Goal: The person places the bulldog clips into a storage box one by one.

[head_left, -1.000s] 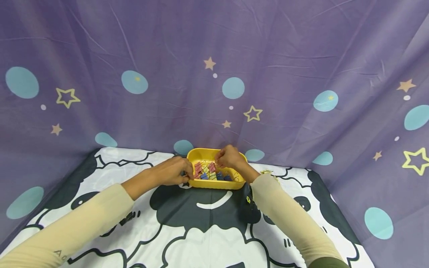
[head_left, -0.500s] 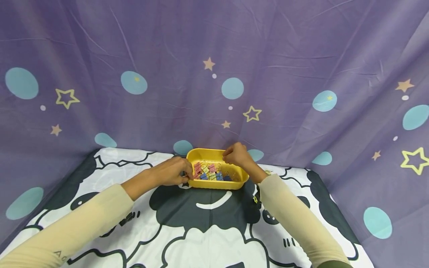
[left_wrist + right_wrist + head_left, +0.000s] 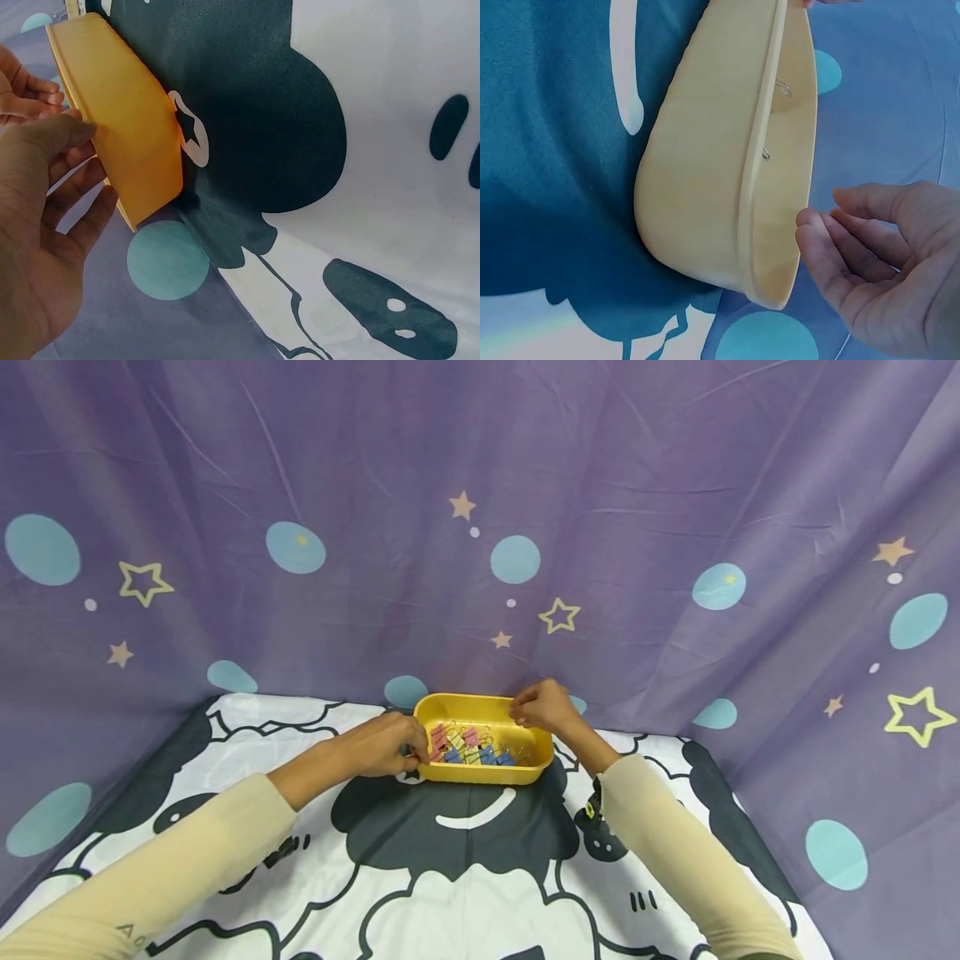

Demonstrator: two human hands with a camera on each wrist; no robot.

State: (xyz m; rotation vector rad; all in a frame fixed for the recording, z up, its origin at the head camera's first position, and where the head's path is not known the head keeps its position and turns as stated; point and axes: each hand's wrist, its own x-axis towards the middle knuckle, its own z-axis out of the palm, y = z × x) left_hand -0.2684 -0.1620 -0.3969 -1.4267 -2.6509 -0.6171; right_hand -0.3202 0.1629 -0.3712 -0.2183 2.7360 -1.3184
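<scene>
A yellow plastic tray [image 3: 480,772] stands near the back of the cloth, with pink, pale yellow and blue binder clips [image 3: 471,747] lying inside, mostly toward its left and middle. My left hand [image 3: 386,743] grips the tray's left end, thumb and fingers at the rim; the left wrist view shows this hand [image 3: 52,180] against the tray's side [image 3: 127,112]. My right hand [image 3: 546,704] is over the tray's back right corner. In the right wrist view the right hand [image 3: 885,262] has loosely bent fingers, its thumb apart from them, and nothing between. Wire clip handles [image 3: 782,88] show inside the tray.
A white and black cartoon-print cloth [image 3: 465,910] covers the table. Behind the tray rises a purple curtain [image 3: 420,568] with stars and blue ovals, close to its back rim. A small black and yellow item [image 3: 592,806] shows at the right sleeve's cuff.
My right hand has risen from the clips in the tray and moved right to the back right corner. The left hand keeps its grip on the tray's left end.
</scene>
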